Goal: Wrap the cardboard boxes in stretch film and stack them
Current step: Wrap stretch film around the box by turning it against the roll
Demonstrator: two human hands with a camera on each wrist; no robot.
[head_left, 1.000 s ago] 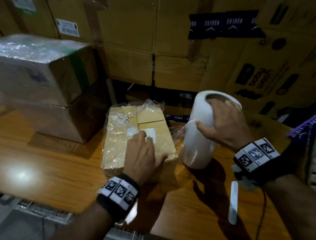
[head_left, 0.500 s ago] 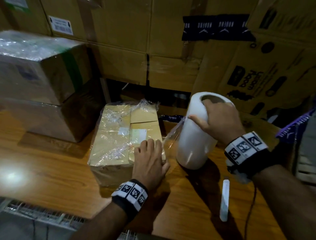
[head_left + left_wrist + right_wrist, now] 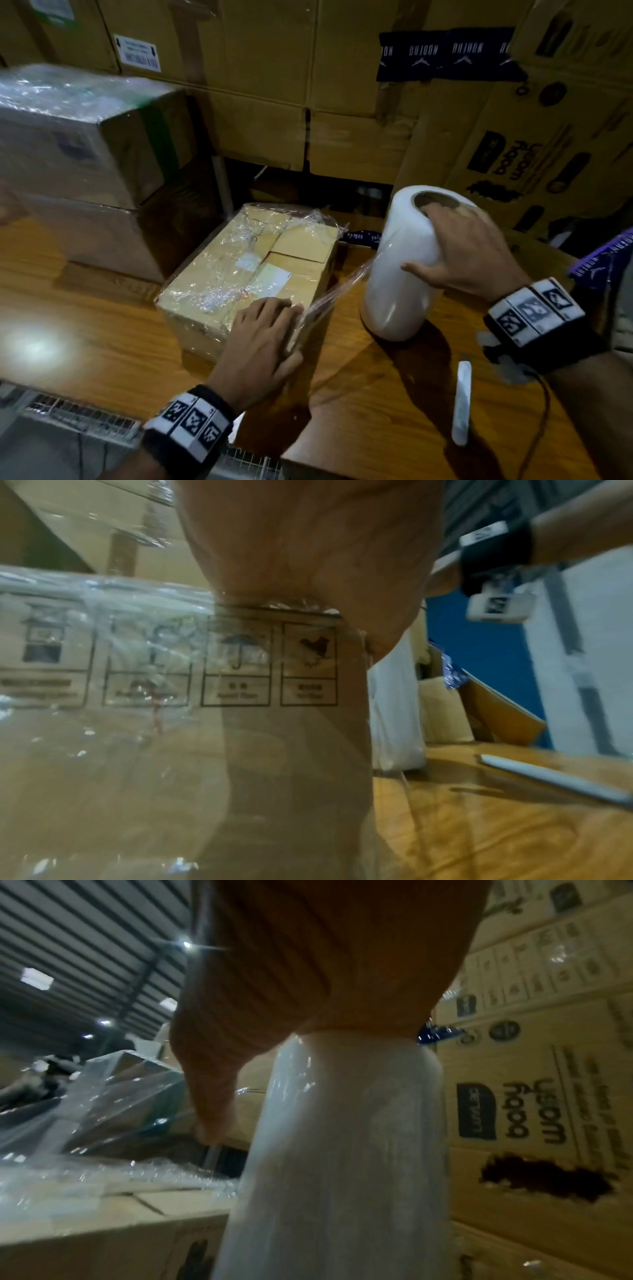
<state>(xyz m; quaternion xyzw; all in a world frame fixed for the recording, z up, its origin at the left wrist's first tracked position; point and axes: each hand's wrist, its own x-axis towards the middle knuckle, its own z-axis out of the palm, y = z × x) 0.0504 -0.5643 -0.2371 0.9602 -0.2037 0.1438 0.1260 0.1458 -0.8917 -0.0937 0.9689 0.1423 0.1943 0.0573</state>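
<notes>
I see my left hand (image 3: 260, 339) lying palm down, fingers straight and close together, pressing flat on the near right corner of the film-covered tan cardboard box (image 3: 219, 274). My left forearm enters from the lower edge, with a black wristband bearing white coded tags (image 3: 191, 425). My right hand (image 3: 466, 253) grips the top of the upright white stretch-film roll (image 3: 397, 274), fingertips hooked into its core opening, thumb spread across the side. My right forearm enters from the lower right, banded likewise.

Film roll (image 3: 397, 270) and stacked boxes (image 3: 85, 164) flank the box (image 3: 239, 274).
</notes>
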